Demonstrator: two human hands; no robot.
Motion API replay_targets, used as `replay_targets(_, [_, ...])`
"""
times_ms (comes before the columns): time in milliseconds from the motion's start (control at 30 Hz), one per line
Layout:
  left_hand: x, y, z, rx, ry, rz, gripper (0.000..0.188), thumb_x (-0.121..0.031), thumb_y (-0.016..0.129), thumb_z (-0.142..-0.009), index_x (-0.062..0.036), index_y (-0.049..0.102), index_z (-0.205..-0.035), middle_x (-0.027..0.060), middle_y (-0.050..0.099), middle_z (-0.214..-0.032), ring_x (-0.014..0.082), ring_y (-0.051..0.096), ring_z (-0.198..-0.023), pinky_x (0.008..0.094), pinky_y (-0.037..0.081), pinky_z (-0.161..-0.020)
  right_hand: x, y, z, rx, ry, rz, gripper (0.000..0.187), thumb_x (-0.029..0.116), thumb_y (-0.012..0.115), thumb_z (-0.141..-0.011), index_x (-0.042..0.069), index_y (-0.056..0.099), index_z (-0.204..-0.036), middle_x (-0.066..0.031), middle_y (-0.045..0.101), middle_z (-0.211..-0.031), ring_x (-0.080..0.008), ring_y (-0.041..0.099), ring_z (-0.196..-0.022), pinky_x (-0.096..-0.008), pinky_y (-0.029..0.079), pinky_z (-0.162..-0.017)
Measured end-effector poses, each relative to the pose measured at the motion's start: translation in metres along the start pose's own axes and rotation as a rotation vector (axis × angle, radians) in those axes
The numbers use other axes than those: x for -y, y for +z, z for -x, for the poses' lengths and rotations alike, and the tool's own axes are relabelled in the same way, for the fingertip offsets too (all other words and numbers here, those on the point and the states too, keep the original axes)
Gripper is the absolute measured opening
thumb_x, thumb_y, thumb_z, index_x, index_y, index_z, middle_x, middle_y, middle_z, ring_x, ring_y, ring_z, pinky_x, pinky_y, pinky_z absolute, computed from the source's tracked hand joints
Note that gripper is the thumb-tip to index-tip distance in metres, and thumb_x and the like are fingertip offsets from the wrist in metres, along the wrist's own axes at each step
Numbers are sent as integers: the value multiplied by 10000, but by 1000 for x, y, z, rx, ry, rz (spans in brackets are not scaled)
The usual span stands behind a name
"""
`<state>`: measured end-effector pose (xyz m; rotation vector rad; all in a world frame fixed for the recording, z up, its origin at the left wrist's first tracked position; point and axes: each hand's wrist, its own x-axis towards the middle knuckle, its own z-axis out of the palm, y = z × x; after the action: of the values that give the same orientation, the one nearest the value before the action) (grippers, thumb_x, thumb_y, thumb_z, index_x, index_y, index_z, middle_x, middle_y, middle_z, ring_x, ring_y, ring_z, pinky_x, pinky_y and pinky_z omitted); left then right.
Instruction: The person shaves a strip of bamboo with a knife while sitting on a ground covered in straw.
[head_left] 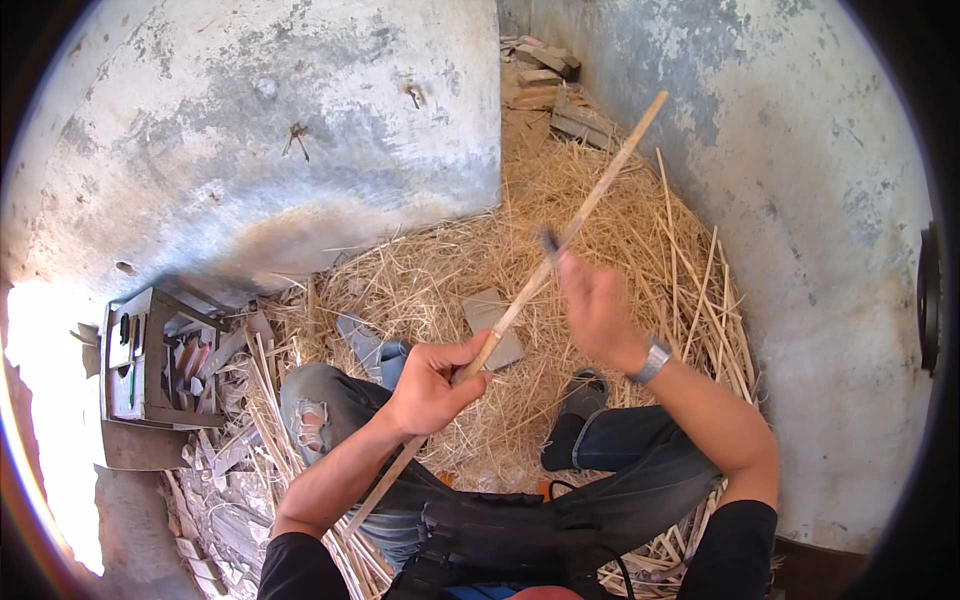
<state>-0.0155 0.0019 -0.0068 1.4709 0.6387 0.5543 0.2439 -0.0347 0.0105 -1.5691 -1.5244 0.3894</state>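
A long pale bamboo strip [614,172] runs slantwise from beside my lap up toward the far right. My left hand [430,388] is closed round its lower middle, thumb along the top. Farther up the strip, my right hand [603,318] is closed and a little smeared by motion. From its fingers a short dark blade [548,242] sticks out and crosses the strip; the handle is hidden in the fist. A metal-banded watch [652,360] is on the right wrist.
Straw-like shavings [440,270] cover the floor round my feet. Thin split strips [715,310] lie along the right wall. A wooden box [150,355] holding odds and ends stands at left. Bricks and wood pieces [548,75] are heaped at the back. A flat slab [492,318] lies between my feet.
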Motion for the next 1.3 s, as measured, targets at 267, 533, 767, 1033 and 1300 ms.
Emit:
replay_targets(267, [1, 1, -5, 43, -24, 24, 484, 36, 668, -898, 75, 568, -1370, -29, 646, -1013, 5, 526, -857, 186, 453, -721, 16, 20, 30, 101, -104, -101, 465, 333, 434, -1085, -1, 650, -844, -206, 524, -551, -289, 481, -453, -413, 396, -473])
replay_targets(533, [-3, 1, 1, 114, -8, 105, 493, 58, 655, -904, 72, 555, -1387, -29, 642, -1065, 5, 530, -889, 182, 456, -736, -31, -39, -35, -270, -14, 31, 528, 330, 380, -1105, 44, 538, -691, -12, 402, -487, -126, 400, -429, -337, 269, -420])
replay_targets(767, [-5, -3, -3, 70, 9, 116, 478, 63, 646, -905, 76, 563, -1376, -62, 612, -991, -4, 509, -820, 158, 421, -683, 12, 29, 34, 161, -181, -97, 438, 352, 426, -1088, 45, 612, -838, -113, 489, -517, -211, 463, -443, -372, 370, -446])
replay_targets(1033, [-3, -1, 2, 135, -15, 102, 480, 70, 629, -910, 68, 558, -1385, -65, 612, -999, -13, 486, -802, 158, 395, -665, -45, -43, -45, -340, -53, -19, 588, 392, 336, -1110, 144, 407, -581, 32, 312, -455, -97, 280, -396, -300, 192, -398])
replay_targets(1300, [-3, -6, -1, 145, -8, 24, 502, 73, 633, -906, 64, 545, -1401, -70, 611, -982, -16, 481, -776, 174, 399, -636, 14, 30, 35, 50, -197, -35, 493, 355, 416, -1082, 9, 587, -775, -165, 496, -519, -306, 494, -419, -444, 388, -467])
